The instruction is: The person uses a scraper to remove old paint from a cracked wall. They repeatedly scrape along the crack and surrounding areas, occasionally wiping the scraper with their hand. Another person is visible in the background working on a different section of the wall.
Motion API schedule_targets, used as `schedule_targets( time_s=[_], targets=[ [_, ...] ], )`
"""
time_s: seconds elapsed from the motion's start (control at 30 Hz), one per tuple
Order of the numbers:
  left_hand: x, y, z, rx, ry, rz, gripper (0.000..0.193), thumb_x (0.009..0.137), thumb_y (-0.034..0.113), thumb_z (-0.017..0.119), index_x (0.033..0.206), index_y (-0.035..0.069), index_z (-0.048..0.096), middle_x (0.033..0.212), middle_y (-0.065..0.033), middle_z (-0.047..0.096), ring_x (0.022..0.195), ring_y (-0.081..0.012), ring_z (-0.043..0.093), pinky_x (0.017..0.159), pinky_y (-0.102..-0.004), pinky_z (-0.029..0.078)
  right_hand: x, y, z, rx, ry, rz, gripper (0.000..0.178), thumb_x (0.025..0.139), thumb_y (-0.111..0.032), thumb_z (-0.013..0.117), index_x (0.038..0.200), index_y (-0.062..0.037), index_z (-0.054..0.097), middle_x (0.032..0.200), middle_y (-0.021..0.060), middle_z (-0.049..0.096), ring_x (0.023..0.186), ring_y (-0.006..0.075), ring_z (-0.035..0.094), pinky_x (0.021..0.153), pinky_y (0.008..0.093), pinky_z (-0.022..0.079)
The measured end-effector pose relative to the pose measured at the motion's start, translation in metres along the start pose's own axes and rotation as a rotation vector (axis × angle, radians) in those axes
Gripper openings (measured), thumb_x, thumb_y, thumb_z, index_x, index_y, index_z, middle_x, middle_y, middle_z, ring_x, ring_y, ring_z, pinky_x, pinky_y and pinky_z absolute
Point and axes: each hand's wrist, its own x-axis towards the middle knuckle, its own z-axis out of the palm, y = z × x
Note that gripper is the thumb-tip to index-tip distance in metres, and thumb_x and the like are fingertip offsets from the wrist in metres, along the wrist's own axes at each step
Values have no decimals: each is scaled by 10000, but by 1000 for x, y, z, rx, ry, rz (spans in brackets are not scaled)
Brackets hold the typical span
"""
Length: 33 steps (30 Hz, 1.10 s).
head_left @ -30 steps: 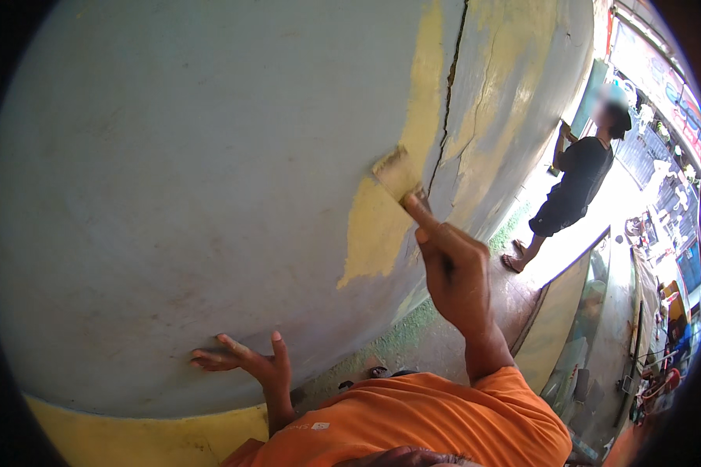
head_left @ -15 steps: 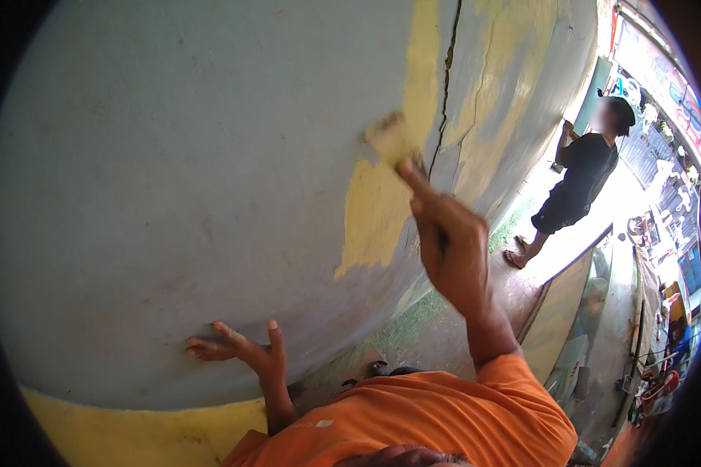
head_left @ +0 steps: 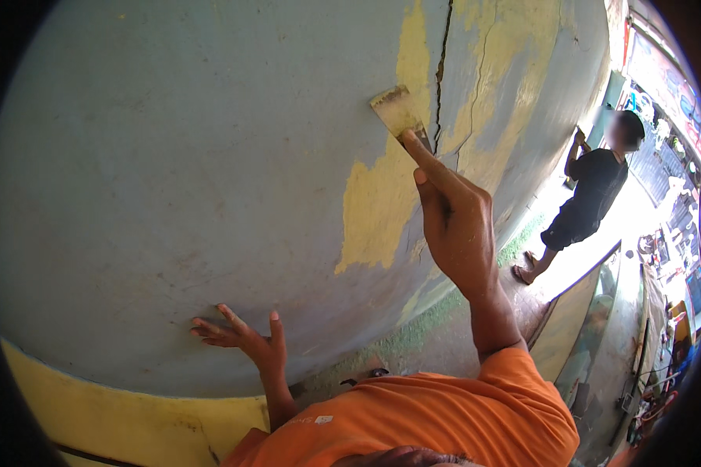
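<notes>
My right hand (head_left: 461, 222) is closed round the handle of a scraper (head_left: 399, 111), with the index finger stretched along its blade. The wide blade lies against the grey painted wall (head_left: 195, 179), at the left edge of a bare yellow strip (head_left: 378, 210). Its handle is hidden inside my fist. Lower left, my left hand (head_left: 245, 338) is open, fingers spread and resting on the wall, with nothing in it. A dark crack (head_left: 442, 70) runs down the wall just right of the blade.
Farther right on the wall are more patchy yellow areas (head_left: 514, 86). A person in black (head_left: 596, 191) stands at the far right, hands raised to the wall. Green flakes (head_left: 413, 335) lie along the wall's foot. A yellow surface (head_left: 148, 424) borders the wall at lower left.
The scraper has moved slightly up, and more yellow shows beside and below its blade. My left hand stays spread on the wall. The person in black appears slightly farther right.
</notes>
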Motion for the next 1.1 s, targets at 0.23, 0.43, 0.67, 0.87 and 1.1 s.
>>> schedule_targets(
  time_s=[0.23, 0.43, 0.67, 0.87, 1.1],
  targets=[
    [-5, 3, -1, -28, -35, -13, 1051, 910, 721, 560, 1685, 172, 109, 1710, -254, -150, 1542, -527, -194, 1142, -766, -87, 38, -3, -19, -74, 118, -104, 351, 1096, -184, 540, 1430, -171, 647, 584, -3, 535, 468, 33, 338, 440, 245, 270],
    [-12, 7, -7, -44, -16, -37, 1058, 910, 730, 559, 1685, 168, 110, 1710, -252, -150, 1547, -516, -191, 1152, -757, -81, 32, -1, -24, -6, 77, -82, 350, 1093, -181, 550, 1426, -139, 648, 602, -5, 544, 484, 47, 336, 447, 265, 262],
    [-14, 8, -1, -29, -4, -30, 1048, 914, 729, 560, 1686, 174, 117, 1714, -248, -138, 1552, -507, -188, 1151, -759, -74, 8, 9, -25, -5, -45, 93, 360, 1089, -205, 558, 1437, -172, 643, 622, -4, 532, 516, 52, 360, 472, 274, 316],
    [-12, 5, 1, -14, 5, -46, 1058, 918, 720, 569, 1686, 163, 100, 1714, -250, -135, 1556, -508, -172, 1155, -759, -49, 45, 10, -32, -21, 48, -48, 349, 1087, -161, 554, 1419, -179, 662, 605, 1, 497, 497, 34, 333, 449, 273, 293],
    [-11, 10, -4, 24, 8, -98, 1133, 885, 807, 544, 1686, 146, 91, 1719, -240, -117, 1573, -490, -94, 1179, -732, -8, -61, 79, 8, 2, -72, 74, 468, 1018, -113, 609, 1470, -235, 607, 636, 102, 600, 509, 199, 557, 528, 364, 474]
  ],
)
